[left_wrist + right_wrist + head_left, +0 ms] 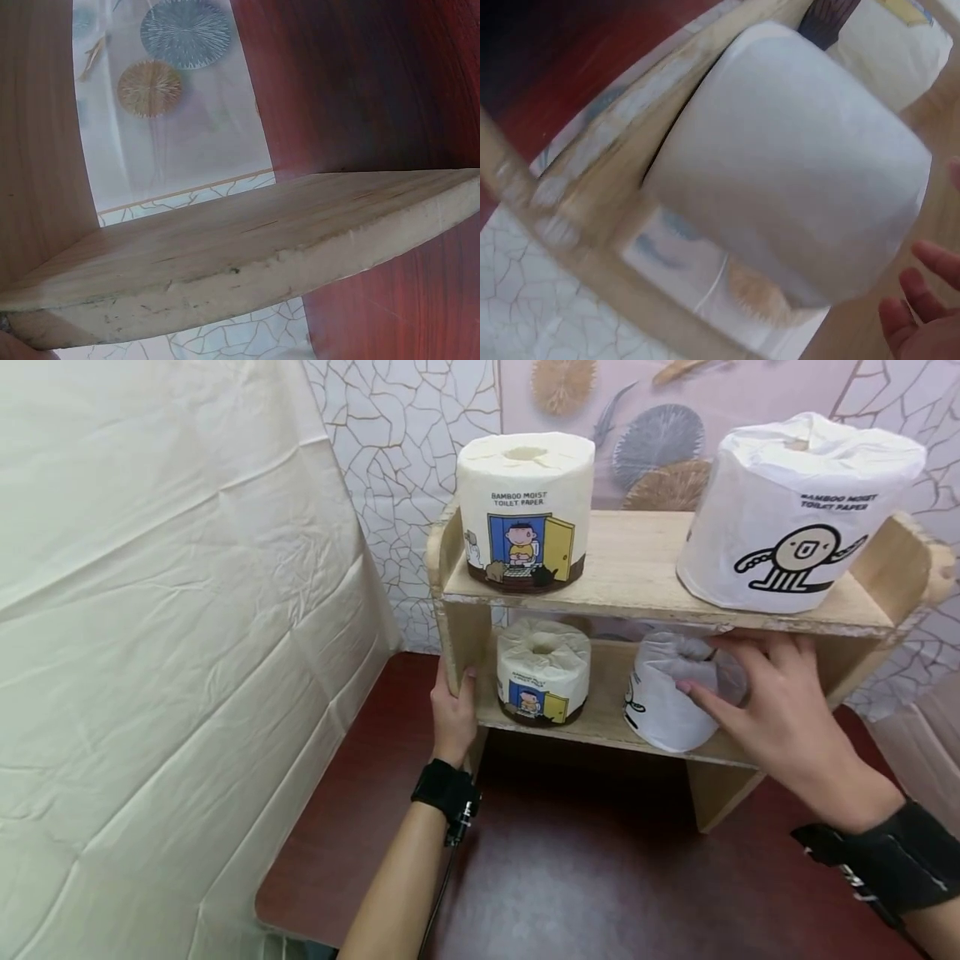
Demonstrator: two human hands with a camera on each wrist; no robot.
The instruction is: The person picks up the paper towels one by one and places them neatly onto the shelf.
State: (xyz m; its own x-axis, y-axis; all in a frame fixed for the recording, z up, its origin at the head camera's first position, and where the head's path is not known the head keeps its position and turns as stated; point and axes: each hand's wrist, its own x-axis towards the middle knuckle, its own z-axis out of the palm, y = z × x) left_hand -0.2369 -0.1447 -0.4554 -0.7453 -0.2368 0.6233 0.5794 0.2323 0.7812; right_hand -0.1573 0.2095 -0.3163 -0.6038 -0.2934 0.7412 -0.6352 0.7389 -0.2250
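Note:
A two-tier wooden shelf bears several wrapped toilet paper rolls. My left hand grips its left side panel, thumb at the front edge. In the left wrist view only a sliver of that hand shows, at the lower left corner. On the lower tier's right, a white toilet paper roll leans slightly. My right hand is beside it beneath the upper board, thumb overlapping the roll in the head view. The right wrist view has the fingers spread, just off the white wrapper.
A cream roll sits on the lower tier's left. Above stand another cream roll at left and a large white roll at right. The shelf stands on a dark red table, with a pale cloth hanging at left.

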